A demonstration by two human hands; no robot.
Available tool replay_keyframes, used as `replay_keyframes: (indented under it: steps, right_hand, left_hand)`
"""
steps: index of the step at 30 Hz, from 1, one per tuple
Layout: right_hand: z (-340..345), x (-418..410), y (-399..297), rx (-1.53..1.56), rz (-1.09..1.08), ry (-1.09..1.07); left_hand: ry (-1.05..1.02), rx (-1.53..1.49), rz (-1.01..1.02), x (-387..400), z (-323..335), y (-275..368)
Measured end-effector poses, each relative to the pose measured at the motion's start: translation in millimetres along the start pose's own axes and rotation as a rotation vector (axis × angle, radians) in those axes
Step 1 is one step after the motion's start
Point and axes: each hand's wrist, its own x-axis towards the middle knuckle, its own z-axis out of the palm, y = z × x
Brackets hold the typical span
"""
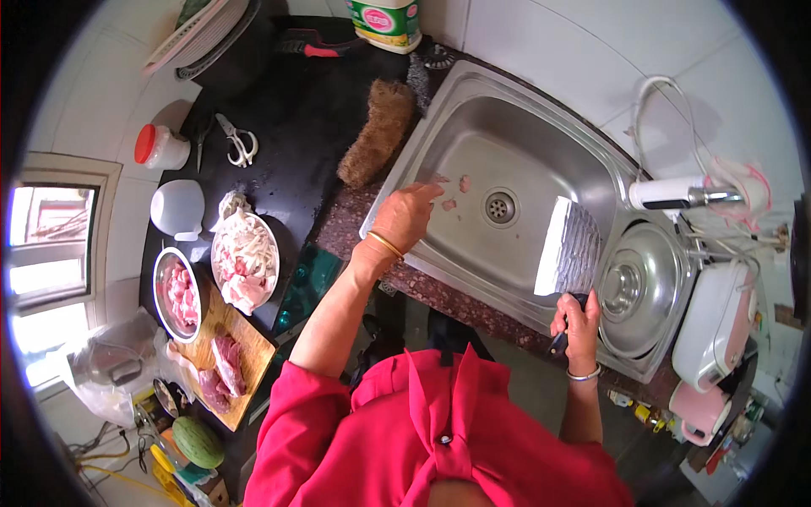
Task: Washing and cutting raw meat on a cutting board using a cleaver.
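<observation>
In my right hand (578, 326) is the dark handle of a broad cleaver (570, 247). Its shiny, textured blade rises over the right side of the stainless steel sink basin (532, 146). My left hand (405, 215), with a gold-coloured bangle at the wrist, reaches over the sink's left rim, palm down. Its fingers are somewhat spread and partly blurred, and I see nothing held in them. Just beyond the fingertips, small pink scraps (464, 184) appear over the basin floor, left of the drain (500, 206).
Left of me, a wooden cutting board (253, 361) carries raw meat (228, 364). Bowls of cut meat (182, 295) and pale strips with meat (246, 260) stand nearby. Scissors (237, 139) and a brown fibrous scrubber (377, 133) lie on the black counter. Metal basins (646, 285) fill the sink's right side.
</observation>
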Motion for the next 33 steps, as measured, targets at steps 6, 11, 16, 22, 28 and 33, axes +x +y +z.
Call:
replay_keyframes:
  steps: [6,11,16,22,28,33]
  right_hand:
    - [50,26,-2,-0.026,0.056,-0.175]
    - [107,31,-2,-0.150,0.039,-0.450]
    - [191,0,-6,-0.255,0.090,-0.852]
    - [280,-67,25,-0.573,0.032,-1.233]
    - [362,-166,51,-0.854,-0.061,-1.492]
    - [408,-224,88,-0.955,-0.333,-1.704]
  left_hand:
    - [0.132,-0.188,-0.167,-50,-27,-1]
    - [0.206,-0.173,-0.080,-124,-54,4]
    - [0.380,-0.015,-0.266,-230,-102,13]
    - [0.786,0.125,-0.521,-390,-143,5]
    - [1.161,0.201,-0.910,-522,-175,-3]
    - [1.022,0.602,-0.853,-577,-211,-36]
